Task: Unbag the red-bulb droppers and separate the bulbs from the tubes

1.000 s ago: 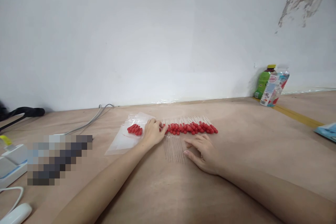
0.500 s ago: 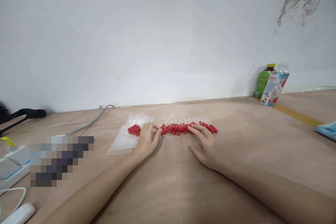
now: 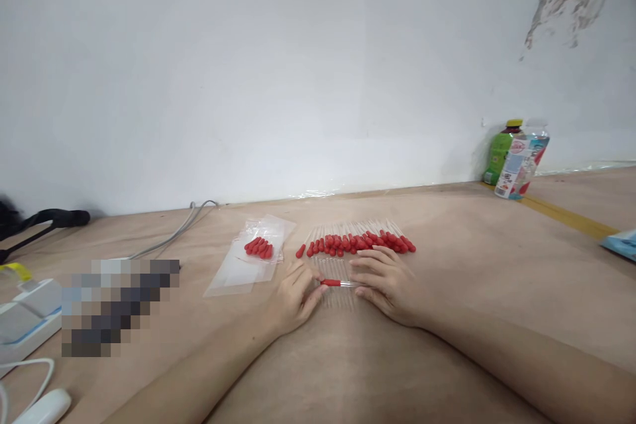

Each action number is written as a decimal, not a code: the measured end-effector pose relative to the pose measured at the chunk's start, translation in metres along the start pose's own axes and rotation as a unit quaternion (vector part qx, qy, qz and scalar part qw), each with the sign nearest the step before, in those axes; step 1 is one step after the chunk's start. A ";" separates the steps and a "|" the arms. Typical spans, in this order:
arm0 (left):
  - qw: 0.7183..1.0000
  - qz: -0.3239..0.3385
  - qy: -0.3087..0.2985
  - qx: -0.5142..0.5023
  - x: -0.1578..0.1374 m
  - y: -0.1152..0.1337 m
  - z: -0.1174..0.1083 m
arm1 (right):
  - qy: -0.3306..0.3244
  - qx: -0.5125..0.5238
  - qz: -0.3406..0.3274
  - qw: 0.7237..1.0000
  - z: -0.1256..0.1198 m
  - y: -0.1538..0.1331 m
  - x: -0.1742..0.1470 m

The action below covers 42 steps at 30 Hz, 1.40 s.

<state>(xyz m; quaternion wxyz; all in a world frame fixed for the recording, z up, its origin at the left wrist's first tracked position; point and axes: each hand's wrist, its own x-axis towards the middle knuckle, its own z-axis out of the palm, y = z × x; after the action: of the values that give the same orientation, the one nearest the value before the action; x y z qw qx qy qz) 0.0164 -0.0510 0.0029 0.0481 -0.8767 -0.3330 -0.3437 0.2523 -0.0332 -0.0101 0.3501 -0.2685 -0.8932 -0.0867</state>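
Observation:
My left hand (image 3: 301,295) pinches the red rubber bulb end of a dropper (image 3: 330,283), held level just above the table. From its bulb a clear tube runs right into the fingers of my right hand (image 3: 390,283), which are closed on the tube's far end. Beneath the held dropper lie several thin clear tubes (image 3: 338,303), side by side. Just beyond my hands stretches a row of red-bulbed droppers (image 3: 342,242), their tubes pointing toward the wall. To the left, several loose red rubber bulbs (image 3: 259,248) rest on clear plastic bags (image 3: 231,279).
A power strip (image 3: 32,318) with a white plug and cables sits at the left, near a pixelated patch. Two bottles (image 3: 517,162) stand by the wall at the right. A blue packet (image 3: 621,245) lies at the right edge.
My left hand has come from the bulbs and dropper row toward me, now holding a red bulb. My right hand has drawn back slightly and now grips the clear tube joined to it.

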 end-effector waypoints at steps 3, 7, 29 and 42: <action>1.000 0.012 -0.008 0.011 0.006 0.007 -0.001 | -0.003 0.007 -0.001 1.000 0.000 0.000 0.001; 0.998 0.049 -0.022 0.022 0.013 0.013 0.007 | -0.005 0.007 -0.005 1.000 0.000 -0.001 0.001; 0.993 0.079 -0.046 0.079 0.012 0.020 0.006 | 0.041 0.076 -0.061 0.994 0.018 -0.008 -0.002; 0.996 -0.071 0.024 0.055 0.000 -0.023 -0.015 | 0.044 0.007 0.143 0.989 0.000 0.020 -0.015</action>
<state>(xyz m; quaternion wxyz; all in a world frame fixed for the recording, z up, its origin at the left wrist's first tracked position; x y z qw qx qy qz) -0.0063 -0.0382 0.0115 0.0793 -0.8384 -0.4116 -0.3485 0.2726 -0.0228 -0.0207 0.4001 -0.3866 -0.8299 -0.0412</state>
